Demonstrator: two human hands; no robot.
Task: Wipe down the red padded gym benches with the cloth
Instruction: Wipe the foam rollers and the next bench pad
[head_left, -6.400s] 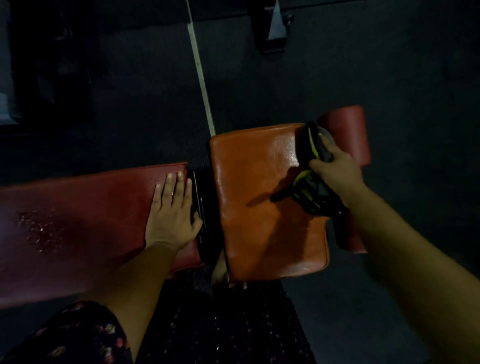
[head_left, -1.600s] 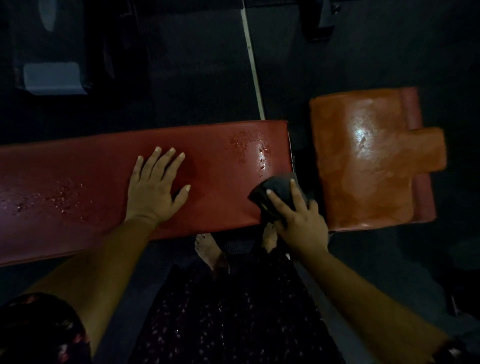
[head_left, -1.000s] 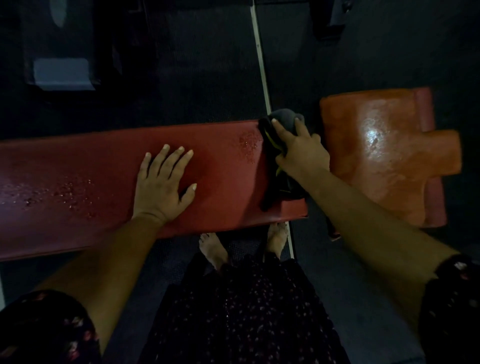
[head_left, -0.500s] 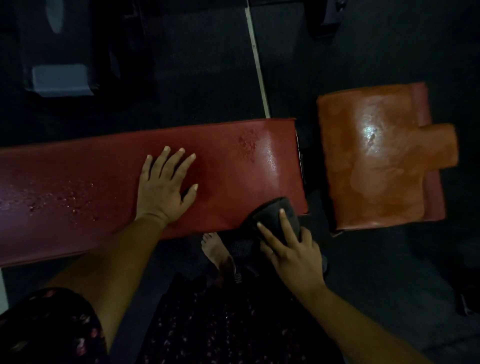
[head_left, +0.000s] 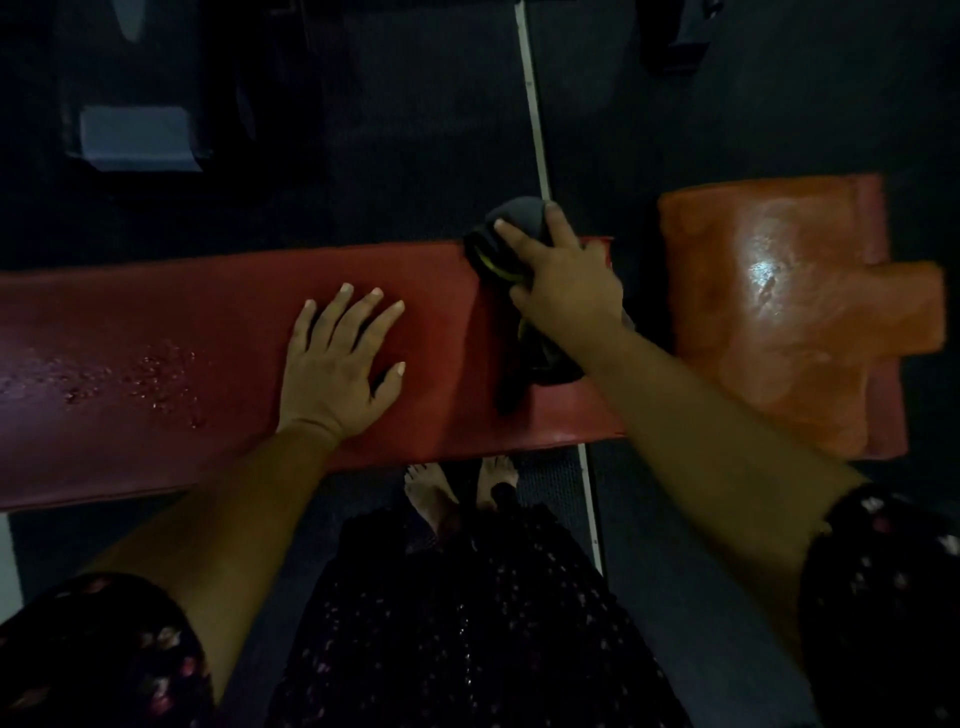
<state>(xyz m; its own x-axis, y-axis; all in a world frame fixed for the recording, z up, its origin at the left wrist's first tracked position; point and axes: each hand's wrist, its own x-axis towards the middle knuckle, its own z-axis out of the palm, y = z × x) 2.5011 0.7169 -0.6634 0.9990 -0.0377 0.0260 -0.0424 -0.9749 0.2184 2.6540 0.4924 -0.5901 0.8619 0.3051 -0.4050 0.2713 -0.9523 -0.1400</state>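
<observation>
Right hand (head_left: 563, 291) presses the dark grey cloth with yellow trim (head_left: 511, 244) at the far right end of the long red padded bench (head_left: 208, 332), fingers extended over it. Bench long axis runs left-right; the droplet-speckled, likely unwiped stretch lies left, beyond the flat, open-fingered left hand (head_left: 337, 358).

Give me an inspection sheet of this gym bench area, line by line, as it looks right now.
Surface: long red bench pad, droplets on its left part.
Job's things: dark cloth with yellow trim at the pad's far right edge; orange seat pad to the right, glossy, apart from the long pad.
Clutter: nothing seen.
Grippers: left hand flat on the long pad, fingers spread; right hand presses the cloth, fingers straight.
Cables: nothing seen.
Surroundings: dark floor with a pale line; bare feet below the bench; dim light.
</observation>
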